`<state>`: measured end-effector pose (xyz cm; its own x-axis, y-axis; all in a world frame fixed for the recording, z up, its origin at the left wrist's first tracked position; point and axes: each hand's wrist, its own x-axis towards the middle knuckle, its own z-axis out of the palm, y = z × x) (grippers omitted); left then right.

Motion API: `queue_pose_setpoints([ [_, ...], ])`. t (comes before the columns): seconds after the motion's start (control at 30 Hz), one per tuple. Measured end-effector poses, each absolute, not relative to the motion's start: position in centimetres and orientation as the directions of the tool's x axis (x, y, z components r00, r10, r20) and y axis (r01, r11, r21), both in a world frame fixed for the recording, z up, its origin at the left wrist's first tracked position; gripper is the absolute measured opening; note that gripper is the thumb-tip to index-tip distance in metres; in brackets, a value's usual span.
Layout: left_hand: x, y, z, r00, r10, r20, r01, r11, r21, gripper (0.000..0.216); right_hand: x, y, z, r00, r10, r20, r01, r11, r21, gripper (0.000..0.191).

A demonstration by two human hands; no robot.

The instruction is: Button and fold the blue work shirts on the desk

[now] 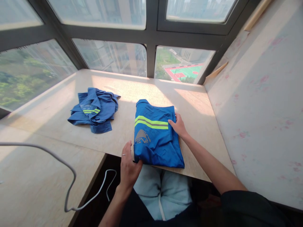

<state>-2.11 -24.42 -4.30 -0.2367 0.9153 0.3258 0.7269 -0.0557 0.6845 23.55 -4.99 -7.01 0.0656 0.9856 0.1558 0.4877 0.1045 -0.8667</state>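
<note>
A folded blue work shirt [155, 146] lies flat in front of me near the tabletop's front edge. It has a yellow-green and grey reflective stripe and a grey printed logo. At its right edge, my right hand [179, 126] has the thumb on top of the cloth and the fingers curled around the side, partly hidden. My left hand [129, 165] is beside the lower left corner, thumb and fingers apart, with the thumb close to or touching the cloth. A second blue garment [97, 108] with a similar stripe lies crumpled farther left.
The pale wooden tabletop [123, 132] runs along dark-framed windows [151, 53]. A flower-patterned wall [262, 126] bounds the right side. At lower left, a grey-white cable [71, 183] loops across the table and over its edge. My legs [163, 186] are below the front edge.
</note>
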Motion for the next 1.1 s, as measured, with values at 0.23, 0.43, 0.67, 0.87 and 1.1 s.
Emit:
queue_pose_setpoints([
  [0.23,-5.2,-25.0,-5.4,-0.296,0.859,0.418,0.754,-0.058,0.654,0.041,22.9,-6.1,-7.6,0.022,0.968,0.251,0.625,0.183,-0.759,0.063],
  [0.43,-6.9,-26.0,-6.8,-0.183,0.838,0.514,0.857,-0.120,0.502,0.042,23.4,-5.7,-8.2,0.007,0.965,0.261,0.646,0.195,-0.738,0.064],
  [0.67,-8.2,-26.4,-6.7,0.131,0.813,0.567,0.858,-0.380,0.347,0.045,24.0,-4.9,-8.7,0.015,0.954,0.300,0.637,0.223,-0.738,0.062],
  [0.87,-9.3,-26.8,-6.1,0.084,0.732,0.676,0.789,-0.464,0.404,0.036,24.0,-4.9,-8.4,0.064,0.959,0.276,0.598,0.185,-0.780,0.062],
  [1.1,-7.7,-27.2,-6.3,-0.133,0.693,0.709,0.805,-0.342,0.485,0.018,23.7,-5.3,-7.7,0.092,0.962,0.258,0.590,0.156,-0.792,0.060],
])
